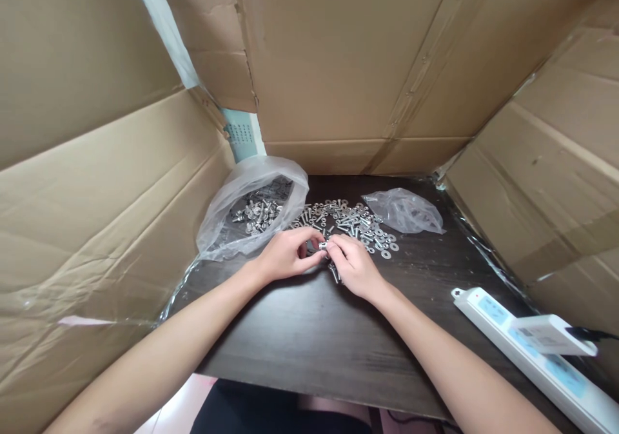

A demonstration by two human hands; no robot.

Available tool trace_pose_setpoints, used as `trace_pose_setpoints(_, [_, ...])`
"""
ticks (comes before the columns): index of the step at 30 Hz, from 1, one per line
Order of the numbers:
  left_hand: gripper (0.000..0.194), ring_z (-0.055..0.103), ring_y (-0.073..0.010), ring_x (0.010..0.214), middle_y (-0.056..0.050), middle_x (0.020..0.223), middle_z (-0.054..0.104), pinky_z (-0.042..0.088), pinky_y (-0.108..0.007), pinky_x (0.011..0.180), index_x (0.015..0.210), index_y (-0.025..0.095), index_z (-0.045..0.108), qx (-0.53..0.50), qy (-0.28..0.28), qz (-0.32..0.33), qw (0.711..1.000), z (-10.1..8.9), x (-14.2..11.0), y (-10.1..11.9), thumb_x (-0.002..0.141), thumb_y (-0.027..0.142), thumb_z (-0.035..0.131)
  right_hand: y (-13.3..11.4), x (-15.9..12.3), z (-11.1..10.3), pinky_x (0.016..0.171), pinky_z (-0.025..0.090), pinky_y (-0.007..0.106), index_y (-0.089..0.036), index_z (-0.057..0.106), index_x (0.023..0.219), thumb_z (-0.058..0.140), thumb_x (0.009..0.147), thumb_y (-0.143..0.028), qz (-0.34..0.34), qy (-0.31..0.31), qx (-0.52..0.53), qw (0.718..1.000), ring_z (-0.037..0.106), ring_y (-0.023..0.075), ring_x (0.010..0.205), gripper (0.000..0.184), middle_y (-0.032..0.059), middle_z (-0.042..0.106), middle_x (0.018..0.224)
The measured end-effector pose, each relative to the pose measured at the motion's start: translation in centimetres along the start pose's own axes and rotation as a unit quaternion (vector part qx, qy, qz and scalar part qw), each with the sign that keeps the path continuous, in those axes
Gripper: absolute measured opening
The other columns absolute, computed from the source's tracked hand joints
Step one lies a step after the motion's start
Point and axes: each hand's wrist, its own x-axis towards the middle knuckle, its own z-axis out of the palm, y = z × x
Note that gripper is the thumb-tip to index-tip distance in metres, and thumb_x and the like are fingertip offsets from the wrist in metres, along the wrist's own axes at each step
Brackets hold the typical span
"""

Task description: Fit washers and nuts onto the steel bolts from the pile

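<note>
My left hand (293, 253) and my right hand (354, 263) meet over the middle of the dark table (300, 331). Between their fingertips is a small silver bolt (323, 246), pinched from both sides; nuts or washers on it are too small to make out. A few loose screws (334, 274) show just below my right fingers. Behind the hands lies a spread pile of bolts, nuts and flat washers (358, 220).
An open clear plastic bag (217, 244) with assembled bolts (264, 215) stands at the left. A flatter plastic bag (406, 211) lies back right. A white power strip (525, 356) with a plugged-in adapter (551, 334) runs along the right. Cardboard walls (348, 60) enclose the table.
</note>
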Motion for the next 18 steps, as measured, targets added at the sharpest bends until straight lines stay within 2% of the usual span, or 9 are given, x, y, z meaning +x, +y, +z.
trace_pose_setpoints(4, [0.019, 0.062, -0.0091, 0.059, -0.002, 0.092, 0.073, 0.049, -0.022, 0.060, 0.109, 0.019, 0.068, -0.005, 0.002, -0.005, 1.000, 0.09, -0.07, -0.01, 0.094, 0.031, 0.065, 0.20, -0.09, 0.02, 0.069, 0.038, 0.034, -0.023, 0.044, 0.071, 0.038, 0.106, -0.025, 0.001, -0.006, -0.010, 1.000, 0.055, 0.0207, 0.071, 0.036, 0.0019, 0.056, 0.070])
trace_pose_setpoints(10, [0.017, 0.061, -0.0093, 0.056, 0.000, 0.082, 0.071, 0.049, -0.021, 0.058, 0.105, 0.018, 0.068, -0.019, 0.007, -0.001, 1.000, 0.22, 0.00, -0.05, 0.091, 0.026, 0.064, 0.34, -0.11, 0.11, 0.071, 0.037, 0.035, -0.022, 0.047, 0.072, 0.038, 0.107, -0.026, 0.004, -0.020, -0.021, 1.000, 0.055, 0.0215, 0.073, 0.036, 0.0022, 0.057, 0.070])
trace_pose_setpoints(18, [0.014, 0.061, -0.0097, 0.059, -0.001, 0.087, 0.069, 0.051, -0.022, 0.060, 0.098, 0.017, 0.065, -0.044, 0.003, 0.000, 0.999, 0.28, 0.07, 0.07, 0.088, 0.026, 0.063, 0.14, -0.14, 0.05, 0.073, 0.035, 0.035, -0.022, 0.044, 0.073, 0.040, 0.107, -0.027, 0.008, -0.044, -0.006, 0.999, 0.054, 0.0215, 0.076, 0.035, 0.0027, 0.058, 0.076])
